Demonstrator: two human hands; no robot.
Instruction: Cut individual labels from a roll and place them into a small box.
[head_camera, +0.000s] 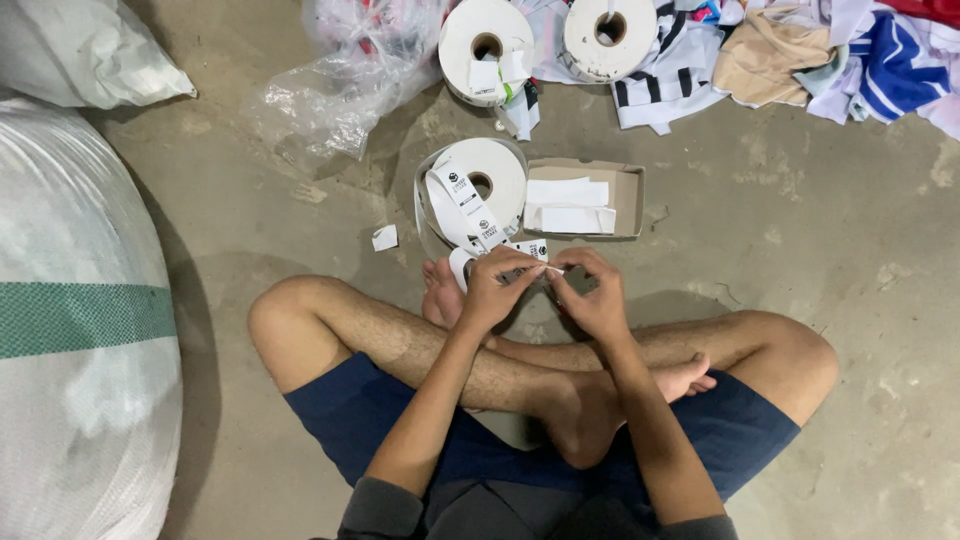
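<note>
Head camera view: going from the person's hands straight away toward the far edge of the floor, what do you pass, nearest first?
Hands pinching the label strip → white label roll with its loose strip → upper-left label roll by the clear plastic bag.

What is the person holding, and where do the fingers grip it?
Both hands, left hand and right hand, pinch the free end of the white label tape that runs off the roll; the exact grip is hidden by the fingers.
</note>
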